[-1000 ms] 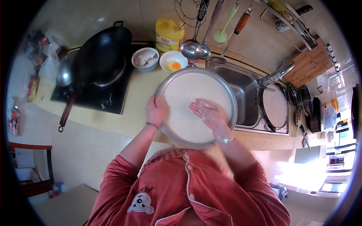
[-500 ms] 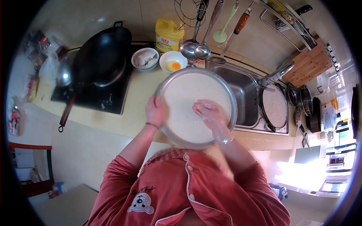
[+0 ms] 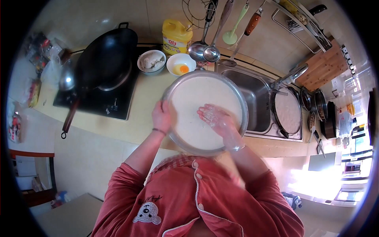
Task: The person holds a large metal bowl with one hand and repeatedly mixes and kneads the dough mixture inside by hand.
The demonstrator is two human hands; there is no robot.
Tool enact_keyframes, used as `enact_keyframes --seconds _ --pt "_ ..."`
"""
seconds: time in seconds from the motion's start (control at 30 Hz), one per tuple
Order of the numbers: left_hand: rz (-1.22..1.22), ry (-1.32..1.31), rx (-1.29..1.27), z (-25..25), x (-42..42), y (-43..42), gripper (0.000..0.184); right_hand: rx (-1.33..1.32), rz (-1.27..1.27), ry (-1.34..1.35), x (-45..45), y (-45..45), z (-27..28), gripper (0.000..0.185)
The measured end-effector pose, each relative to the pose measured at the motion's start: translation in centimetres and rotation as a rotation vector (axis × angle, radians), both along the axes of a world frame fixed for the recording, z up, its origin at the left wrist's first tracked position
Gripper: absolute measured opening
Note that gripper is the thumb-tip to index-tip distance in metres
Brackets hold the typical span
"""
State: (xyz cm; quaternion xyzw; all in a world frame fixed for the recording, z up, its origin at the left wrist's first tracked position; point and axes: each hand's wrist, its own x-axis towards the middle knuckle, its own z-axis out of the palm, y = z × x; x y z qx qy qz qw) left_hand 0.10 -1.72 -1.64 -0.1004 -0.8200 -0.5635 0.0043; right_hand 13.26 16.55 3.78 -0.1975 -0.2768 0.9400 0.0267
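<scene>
A large round metal basin (image 3: 172,91) stands at the counter's front, filled with a smooth white mixture (image 3: 193,98). My left hand (image 3: 161,116) grips the basin's left rim. Over the right part of the white mixture is my right hand (image 3: 215,118), wet and coated with white, its fingers stretched out and nothing held. Whether its fingertips touch the surface I cannot tell. Behind the basin a white bowl (image 3: 172,62) holds a raw egg (image 3: 183,68). Left of it, another bowl (image 3: 152,72) contains a pale, lumpy mass (image 3: 152,61).
A black wok (image 3: 104,59) rests on the cooktop (image 3: 114,108) at left. A yellow jug (image 3: 176,37) stands behind the bowls, beneath hanging ladles (image 3: 211,54). To the right are the steel sink (image 3: 256,102), a faucet (image 3: 292,76) and a round white-filled pan (image 3: 287,112).
My right hand has shifted slightly left over the white mixture since half a second ago, its fingers straighter. My left hand stays on the rim.
</scene>
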Motion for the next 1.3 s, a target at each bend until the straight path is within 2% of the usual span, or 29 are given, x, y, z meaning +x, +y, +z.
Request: enact_keyframes --seconds 0.37,0.6,0.77,0.87,0.97,1.2,1.3 --pt "0.017 0.051 -0.053 -0.8 -0.3 -0.1 0.029 0.299 -0.031 -0.009 -0.1 -0.3 -0.6 0.028" --pt "-0.008 -0.016 -0.040 0.2 -0.1 -0.1 0.029 0.293 -0.028 -0.121 -0.1 -0.4 -0.6 0.019" --pt "-0.009 -0.004 -0.041 0.4 0.0 -0.1 0.029 0.135 -0.113 -0.171 -0.2 -0.1 -0.8 0.017" --pt "-0.009 -0.011 -0.034 0.4 0.0 -0.1 0.029 0.218 -0.136 -0.076 -0.1 -0.2 -1.7 0.016" --pt "-0.013 -0.016 -0.032 0.3 0.0 0.0 0.029 0.358 -0.115 -0.117 -0.1 -0.3 -1.3 0.019" --pt "0.017 0.025 -0.025 0.2 0.1 0.0 0.029 0.368 -0.109 -0.042 0.0 -0.3 -2.4 0.020" --pt "0.022 0.028 -0.030 0.3 0.1 0.1 0.030 0.280 -0.104 -0.049 0.2 -0.5 -1.6 0.017"
